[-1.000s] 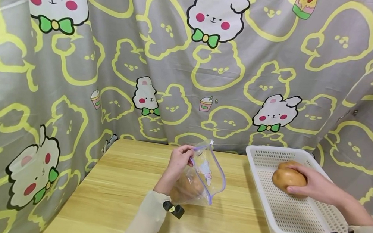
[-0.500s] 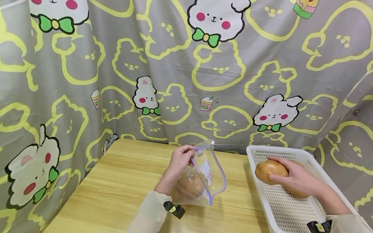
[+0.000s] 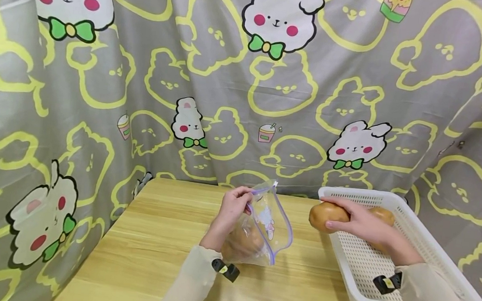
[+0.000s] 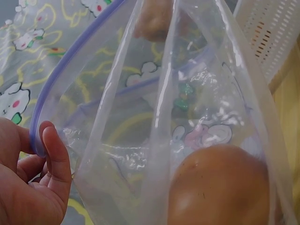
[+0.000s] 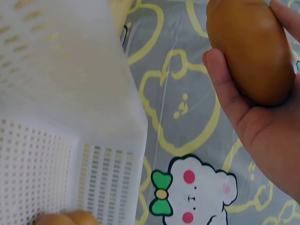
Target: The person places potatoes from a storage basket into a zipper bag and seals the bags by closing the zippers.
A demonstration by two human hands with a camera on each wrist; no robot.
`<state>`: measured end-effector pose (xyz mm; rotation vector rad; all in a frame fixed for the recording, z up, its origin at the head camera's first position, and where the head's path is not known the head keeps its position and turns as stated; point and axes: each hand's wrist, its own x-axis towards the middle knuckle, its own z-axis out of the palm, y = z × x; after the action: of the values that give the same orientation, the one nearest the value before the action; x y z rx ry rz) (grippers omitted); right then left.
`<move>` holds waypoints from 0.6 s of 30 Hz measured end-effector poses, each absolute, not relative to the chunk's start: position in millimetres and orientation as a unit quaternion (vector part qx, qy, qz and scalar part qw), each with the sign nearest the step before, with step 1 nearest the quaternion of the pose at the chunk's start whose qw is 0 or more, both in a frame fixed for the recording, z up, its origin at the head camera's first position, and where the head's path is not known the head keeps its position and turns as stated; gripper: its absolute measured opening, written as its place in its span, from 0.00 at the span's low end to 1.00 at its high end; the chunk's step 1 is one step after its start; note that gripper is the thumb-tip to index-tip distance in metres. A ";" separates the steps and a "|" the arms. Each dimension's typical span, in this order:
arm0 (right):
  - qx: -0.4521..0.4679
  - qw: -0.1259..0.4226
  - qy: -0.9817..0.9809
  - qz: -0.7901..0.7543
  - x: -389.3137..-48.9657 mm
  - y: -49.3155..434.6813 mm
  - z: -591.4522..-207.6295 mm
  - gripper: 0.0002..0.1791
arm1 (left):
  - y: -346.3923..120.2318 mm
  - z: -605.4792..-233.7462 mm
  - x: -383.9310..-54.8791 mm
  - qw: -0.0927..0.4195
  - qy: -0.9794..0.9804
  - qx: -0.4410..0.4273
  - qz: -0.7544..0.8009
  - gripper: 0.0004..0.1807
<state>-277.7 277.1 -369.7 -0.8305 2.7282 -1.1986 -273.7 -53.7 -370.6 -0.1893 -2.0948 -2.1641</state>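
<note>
My left hand (image 3: 232, 208) pinches the purple-edged rim of a clear zip bag (image 3: 275, 221), with thumb and finger at the edge in the left wrist view. The bag's mouth gapes to the right, and a smooth brown potato (image 4: 218, 187) shows through its plastic. My right hand (image 3: 364, 224) grips another smooth brown potato (image 3: 325, 217) between thumb and fingers, over the left rim of the white basket. In the right wrist view this potato (image 5: 253, 51) sits lengthwise against the palm. Behind the right hand, more brown potato (image 3: 382, 215) shows in the basket, partly hidden.
The white perforated plastic basket (image 3: 344, 272) stands on the right of the wooden table (image 3: 148, 258). A grey curtain (image 3: 225, 91) with yellow outlines and rabbit faces hangs behind the table and along its sides.
My right hand has lifted the potato from inside the basket and carried it left to the rim, uncovering what lies behind. The left hand and the bag have stayed in place.
</note>
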 end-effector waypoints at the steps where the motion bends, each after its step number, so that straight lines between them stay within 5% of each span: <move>1: -0.267 0.034 0.878 -0.395 -278.4 274.5 -369.4 0.33 | -53.6 -370.5 -273.5 0.061 -0.693 -0.062 -0.716 0.13; 18: -0.365 0.000 0.861 -0.354 -294.2 231.9 -363.9 0.28 | -51.1 -370.9 -275.2 0.058 -0.694 -0.058 -0.716 0.13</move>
<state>-294.2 231.9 -363.9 -1.1472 2.7065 -1.1110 -275.2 -51.1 -370.9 -0.1762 -2.1017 -2.1684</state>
